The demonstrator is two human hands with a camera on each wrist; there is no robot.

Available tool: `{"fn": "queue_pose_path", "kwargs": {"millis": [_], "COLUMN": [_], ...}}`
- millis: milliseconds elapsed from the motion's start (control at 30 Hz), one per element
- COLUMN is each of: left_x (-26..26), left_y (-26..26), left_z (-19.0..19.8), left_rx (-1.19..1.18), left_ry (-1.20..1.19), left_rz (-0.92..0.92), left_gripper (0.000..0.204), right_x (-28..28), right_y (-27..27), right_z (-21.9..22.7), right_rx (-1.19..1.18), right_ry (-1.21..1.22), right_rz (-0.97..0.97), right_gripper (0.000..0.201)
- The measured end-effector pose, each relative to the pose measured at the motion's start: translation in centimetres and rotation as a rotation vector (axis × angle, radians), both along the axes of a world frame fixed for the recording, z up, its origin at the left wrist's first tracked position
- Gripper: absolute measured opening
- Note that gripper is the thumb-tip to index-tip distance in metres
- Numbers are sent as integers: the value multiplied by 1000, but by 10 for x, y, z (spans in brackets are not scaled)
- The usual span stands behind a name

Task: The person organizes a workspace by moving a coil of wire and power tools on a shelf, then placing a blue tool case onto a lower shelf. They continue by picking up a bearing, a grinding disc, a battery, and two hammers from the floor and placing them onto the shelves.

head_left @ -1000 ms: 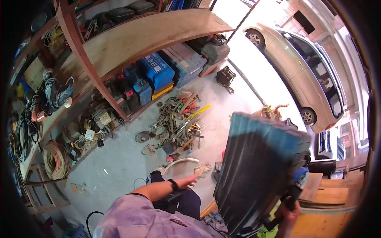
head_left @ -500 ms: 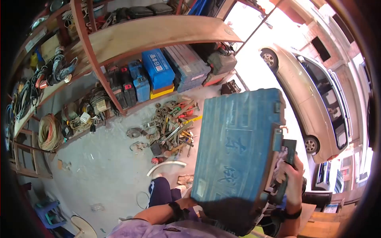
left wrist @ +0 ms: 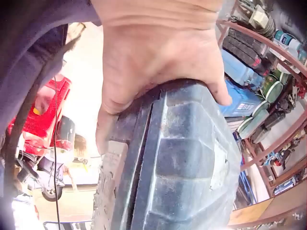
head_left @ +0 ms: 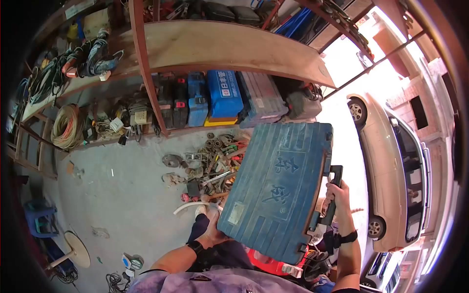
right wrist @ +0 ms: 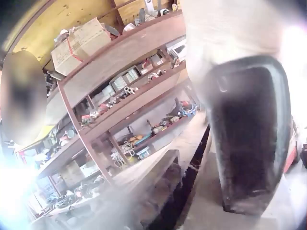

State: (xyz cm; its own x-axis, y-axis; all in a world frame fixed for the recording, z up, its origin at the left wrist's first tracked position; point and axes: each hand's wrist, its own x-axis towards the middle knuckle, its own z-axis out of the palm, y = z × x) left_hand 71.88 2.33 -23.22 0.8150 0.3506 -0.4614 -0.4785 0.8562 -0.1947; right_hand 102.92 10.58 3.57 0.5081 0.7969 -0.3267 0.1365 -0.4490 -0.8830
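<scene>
A blue hard case [head_left: 276,188] with raised characters and a small label is held tilted before the body, its broad face toward the head camera. My right hand [head_left: 338,195] grips its black handle [head_left: 332,207] on the right side. At the lower left corner my left hand [head_left: 213,232] holds the case. In the left wrist view the left hand [left wrist: 160,62] spans the narrow end of the case [left wrist: 180,158], with thumb and fingers on opposite sides. The right wrist view is blurred; a dark handle-like part [right wrist: 247,139] lies close below the pale hand [right wrist: 230,28].
Loose tools and metal parts [head_left: 215,161] lie on the floor [head_left: 122,180] behind the case. Shelving [head_left: 234,53] holds cases, cables and a blue box [head_left: 224,95]. A red case [head_left: 268,263] is below the held one; a round-topped stool [head_left: 77,249] stands left. A car [head_left: 391,171] is outside.
The left hand, free and outstretched at first, has come onto the case's lower corner. The case has turned from its dark underside to its lettered face, with the right hand still on the handle.
</scene>
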Motion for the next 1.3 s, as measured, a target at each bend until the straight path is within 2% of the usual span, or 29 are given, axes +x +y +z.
{"fn": "queue_pose_path", "kwargs": {"millis": [67, 167, 200, 367, 533, 667, 700, 833, 1000, 1033, 1133, 1167, 1233, 1300], "left_x": [-4, 11, 16, 42, 91, 147, 166, 238, 305, 316, 337, 342, 342, 344], "left_y": [23, 34, 42, 66, 107, 149, 164, 225, 297, 310, 355, 369, 404, 430], "left_z": [26, -1, 13, -8, -43, -65, -71, -84, -95, -100, -117, -124, -116, -134], "left_rx": [15, 7, -1, 27, -8, 10, 21, -51, -99, -130, -148, -160, -95, -33], "left_ry": [54, -18, 44, 39, 73, 160, 182, 330, 469, 504, 523, 522, 601, 572], "left_rz": [-30, 4, 39, 107, 211, 305, 344, 464, 521, 558, 663, 717, 723, 742], "left_gripper": [70, 65, 62, 64, 55, 56, 56, 56, 58, 58, 57, 55, 55, 53], "right_x": [0, 24, 25, 59, 110, 167, 188, 244, 302, 305, 308, 307, 310, 325], "right_y": [21, 54, 64, 112, 177, 259, 284, 383, 487, 505, 551, 567, 598, 620], "right_z": [0, -17, -19, -50, -99, -156, -174, -229, -278, -280, -300, -305, -314, -329], "right_rx": [-30, -35, -36, -58, -57, -82, -87, -87, -109, -88, -29, -9, -92, -162], "right_ry": [12, 59, 66, 61, 151, 215, 217, 295, 156, 50, 138, 29, 93, 164], "right_rz": [-49, 26, 12, 84, 159, 266, 348, 457, 539, 609, 626, 677, 686, 729], "right_gripper": [12, 12, 11, 10, 11, 11, 11, 8, 4, 4, 8, 12, 17, 21]}}
